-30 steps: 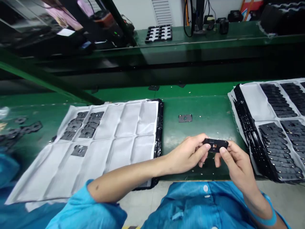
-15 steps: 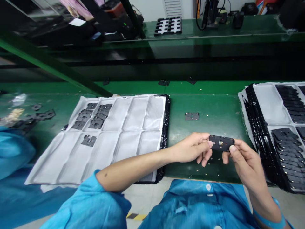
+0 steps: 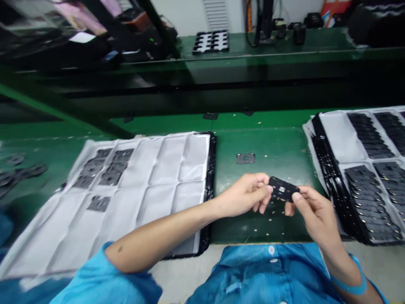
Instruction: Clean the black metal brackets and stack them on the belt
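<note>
Worker in blue smock holds a small black plate (image 3: 282, 189) just above the near part of the green bench (image 3: 272, 143). Left hand (image 3: 243, 194) has fingertips closed on its left end; right hand (image 3: 313, 213) has thumb & forefinger pinched on its right end. A loose plate (image 3: 245, 158) lies flat on the bench just beyond. At left is a black tray w/ white liner (image 3: 152, 185), w/ dark parts (image 3: 104, 169) in its far-left pockets; the left forearm crosses its near corner. At right is a tray stack (image 3: 335, 185), filled w/ rows of parts. A small tray (image 3: 211, 41) sits on the far shelf.
</note>
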### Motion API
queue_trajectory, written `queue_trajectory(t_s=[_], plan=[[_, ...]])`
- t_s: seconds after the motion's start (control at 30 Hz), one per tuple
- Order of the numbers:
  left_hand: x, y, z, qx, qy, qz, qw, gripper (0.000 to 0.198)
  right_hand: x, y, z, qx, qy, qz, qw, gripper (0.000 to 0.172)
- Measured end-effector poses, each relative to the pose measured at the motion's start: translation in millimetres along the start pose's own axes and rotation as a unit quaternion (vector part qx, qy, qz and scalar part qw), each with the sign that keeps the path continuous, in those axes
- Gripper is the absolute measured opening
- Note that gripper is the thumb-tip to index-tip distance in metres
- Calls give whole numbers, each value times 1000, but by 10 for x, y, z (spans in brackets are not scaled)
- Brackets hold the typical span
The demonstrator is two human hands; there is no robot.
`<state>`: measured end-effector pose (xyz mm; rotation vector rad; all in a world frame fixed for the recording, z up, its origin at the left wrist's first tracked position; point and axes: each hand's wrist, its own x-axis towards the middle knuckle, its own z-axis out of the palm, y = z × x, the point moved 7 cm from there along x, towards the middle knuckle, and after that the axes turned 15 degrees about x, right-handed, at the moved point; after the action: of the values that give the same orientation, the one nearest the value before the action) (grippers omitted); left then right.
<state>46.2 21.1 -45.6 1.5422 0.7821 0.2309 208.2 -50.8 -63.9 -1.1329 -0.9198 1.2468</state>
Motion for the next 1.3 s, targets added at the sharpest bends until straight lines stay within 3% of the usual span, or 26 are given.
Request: queue_trajectory(t_s=[0.13,0.2,0.3,0.4,0.47,0.6,0.67,0.77,0.93,1.07,1.3], plan=[[187,176,-144,43,80,25,996,33,-17,57,97,54,6,7,999,34],[425,376,-174,72,78,69,992,28,-31,101,82,77,17,-3,997,34],[981,774,-93,120,35,158,979,16,-93,213,19,83,29,-8,996,32],[1661,1098,198,163,-55,209,963,2,-194,382,-11,64,13,22,998,28],[2070,1235,445,186,-98,217,953,13,-268,491,-30,53,3,43,998,26],[2539,1329,937,306,-157,232,910,17,-380,647,-102,42,5,72,997,23],[2606,1322,1060,398,-141,248,872,14,-407,693,-144,42,10,80,996,22],[2569,1295,1080,507,-92,269,814,18,-411,734,-181,43,9,84,995,20],[2337,1225,1031,569,-103,287,763,30,-378,779,-165,53,-6,90,995,19],[2182,1190,1030,588,-118,300,742,41,-366,803,-134,60,-12,85,995,18],[2002,1077,1079,569,-110,354,734,42,-385,866,-109,66,-11,86,994,18]])
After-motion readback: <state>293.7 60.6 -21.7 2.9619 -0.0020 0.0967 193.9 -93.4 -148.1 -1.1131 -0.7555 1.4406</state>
